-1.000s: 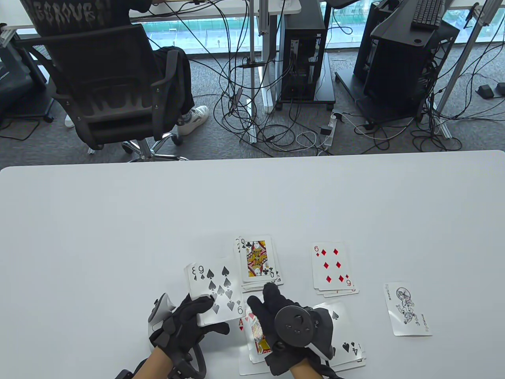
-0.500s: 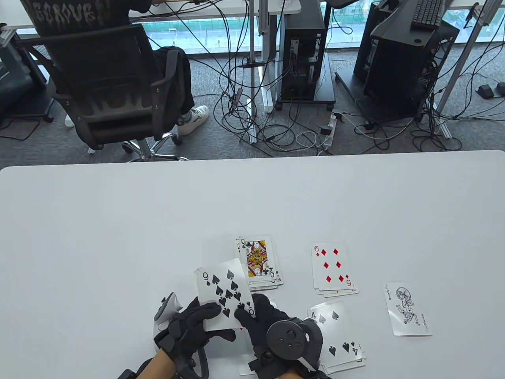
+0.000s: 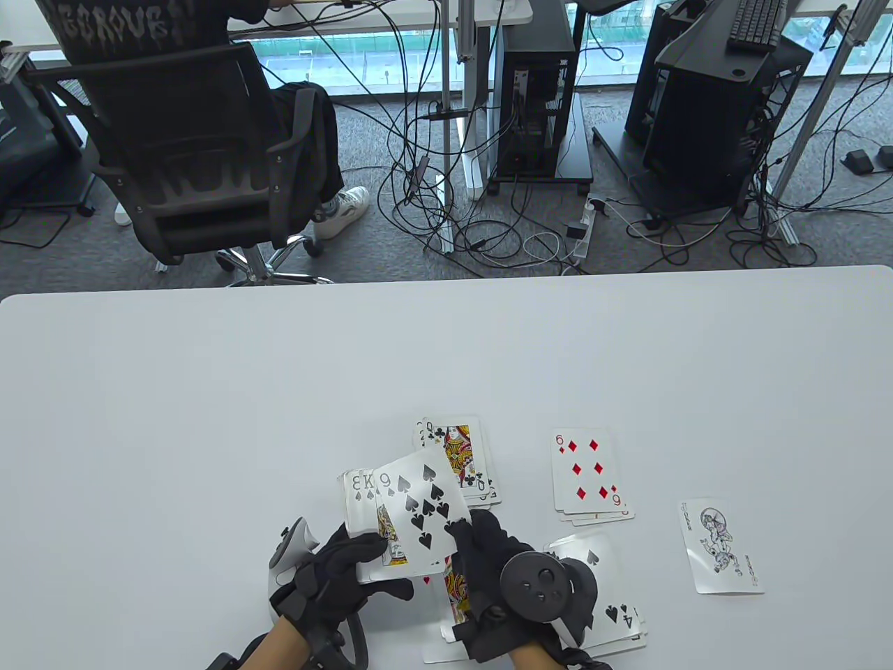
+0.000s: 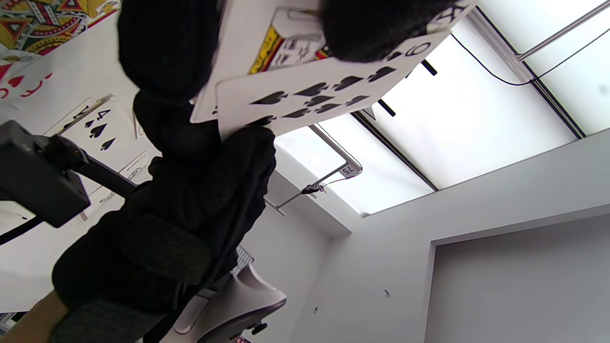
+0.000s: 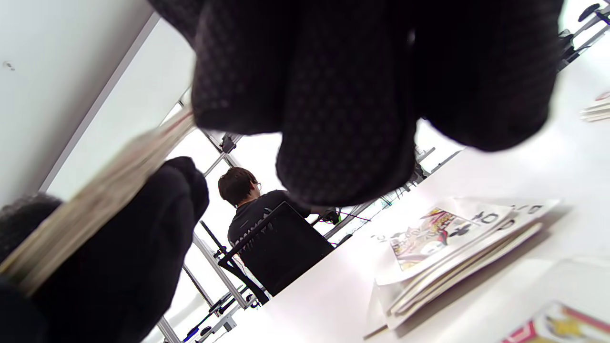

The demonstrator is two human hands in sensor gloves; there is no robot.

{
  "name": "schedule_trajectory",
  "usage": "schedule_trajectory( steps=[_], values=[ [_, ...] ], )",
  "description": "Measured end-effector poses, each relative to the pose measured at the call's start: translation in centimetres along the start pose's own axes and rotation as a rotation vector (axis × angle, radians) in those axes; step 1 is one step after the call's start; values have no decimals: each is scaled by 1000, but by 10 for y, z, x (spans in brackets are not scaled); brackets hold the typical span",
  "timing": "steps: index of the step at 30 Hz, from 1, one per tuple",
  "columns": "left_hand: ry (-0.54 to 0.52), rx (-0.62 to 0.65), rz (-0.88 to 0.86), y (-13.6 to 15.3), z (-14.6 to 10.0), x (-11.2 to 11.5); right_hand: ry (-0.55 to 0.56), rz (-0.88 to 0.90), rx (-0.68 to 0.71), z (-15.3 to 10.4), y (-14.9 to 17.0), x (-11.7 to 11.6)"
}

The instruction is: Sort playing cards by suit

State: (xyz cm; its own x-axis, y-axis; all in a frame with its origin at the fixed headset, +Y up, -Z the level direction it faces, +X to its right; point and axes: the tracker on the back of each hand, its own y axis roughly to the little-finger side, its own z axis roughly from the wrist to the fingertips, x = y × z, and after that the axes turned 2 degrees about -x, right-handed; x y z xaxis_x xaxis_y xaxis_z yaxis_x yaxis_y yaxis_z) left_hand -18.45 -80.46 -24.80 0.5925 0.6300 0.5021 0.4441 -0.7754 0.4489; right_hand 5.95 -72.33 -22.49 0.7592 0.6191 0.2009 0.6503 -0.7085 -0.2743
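My left hand (image 3: 370,558) grips a face-up stack of cards (image 3: 363,502), with a three and a king of spades showing. Its top card, the nine of spades (image 3: 418,506), is fanned off to the right and tilted. My right hand (image 3: 464,534) pinches that card's lower right corner. The left wrist view shows the nine of spades (image 4: 324,95) above the king (image 4: 286,47). On the table lie a clubs pile (image 3: 464,457) topped by a queen, a diamonds pile (image 3: 589,474) topped by a six, a spades pile (image 3: 614,600) topped by a four, and a hearts pile (image 3: 453,593) partly under my right hand.
A joker (image 3: 722,548) lies alone at the right. In the right wrist view the clubs pile (image 5: 452,238) sits just ahead. Beyond the table's far edge (image 3: 446,279) a person sits in an office chair (image 3: 202,153), among cables and computer towers.
My right hand moved from over the hearts pile to the held stack and slid the nine of spades off to the right, uncovering the king of spades.
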Motion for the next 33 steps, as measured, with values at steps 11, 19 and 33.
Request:
schedule_trajectory(
  steps=[11, 19, 33],
  values=[
    [-19, 31, -23, -4, -2, -3, -66, -10, -130, 19, 17, 82],
    [-29, 32, -25, -4, -3, -3, -173, -192, -307, -8, 56, 126],
    [-49, 25, -28, -5, -4, -2, -533, -560, -567, -37, 110, 101]
  ],
)
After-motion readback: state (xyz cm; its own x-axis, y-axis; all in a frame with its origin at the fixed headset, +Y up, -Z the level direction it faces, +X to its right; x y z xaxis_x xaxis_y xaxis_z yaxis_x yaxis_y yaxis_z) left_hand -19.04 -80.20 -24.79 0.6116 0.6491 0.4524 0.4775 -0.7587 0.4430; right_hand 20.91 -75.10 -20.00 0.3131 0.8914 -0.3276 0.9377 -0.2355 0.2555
